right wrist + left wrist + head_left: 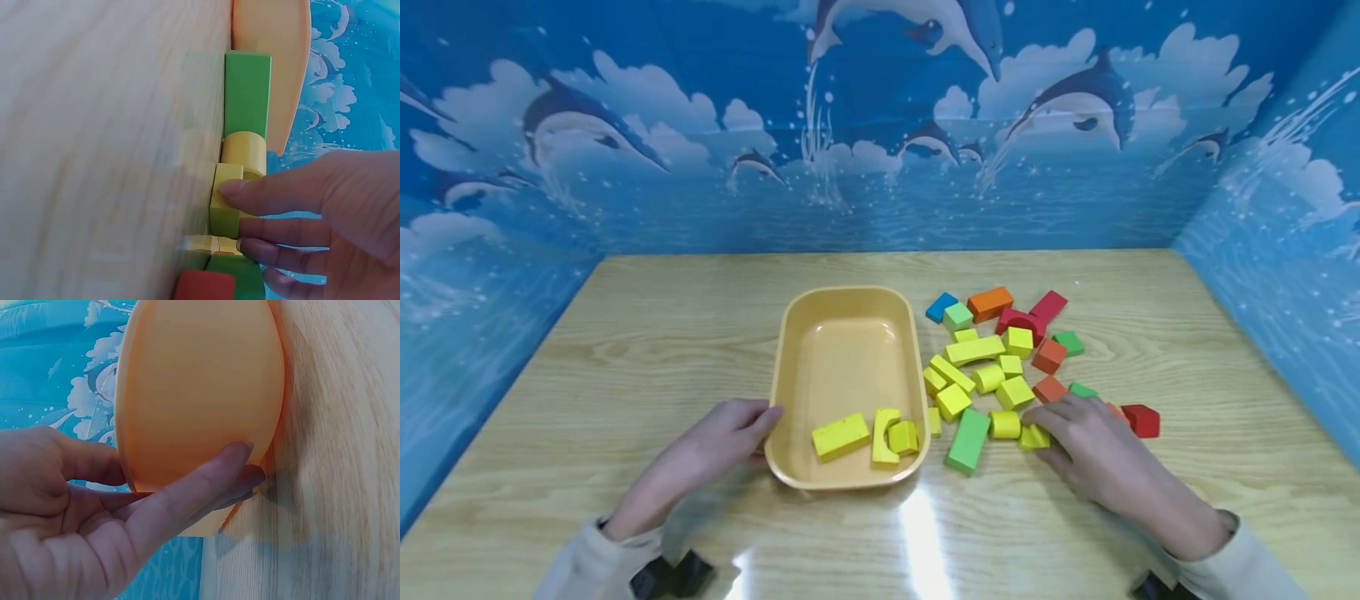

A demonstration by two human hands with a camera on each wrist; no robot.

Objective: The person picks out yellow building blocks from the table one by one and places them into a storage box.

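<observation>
My left hand (pixel 735 429) grips the tan plastic tray (pixel 848 290) by its left rim. In the left wrist view the thumb lies at the rim and the fingers lie along the outer wall. Inside the tray are a yellow rectangular block (pixel 840 437), a yellow arch block (pixel 883 450) and a small yellow block (pixel 902 437). Right of the tray, my right hand (pixel 1093 446) pinches a yellow block (pixel 225 215) low at the table, thumb on its near face. Beside that block lie a yellow cylinder (pixel 1004 424) and a green rectangular block (pixel 968 442).
Loose blocks spread right of the tray: several yellow ones (pixel 953 402), an orange block (pixel 990 304), a red arch (pixel 1019 320), a blue block (pixel 941 307) and a dark red block (pixel 1142 421). A dolphin-printed backdrop (pixel 880 200) borders the wooden table (pixel 685 333).
</observation>
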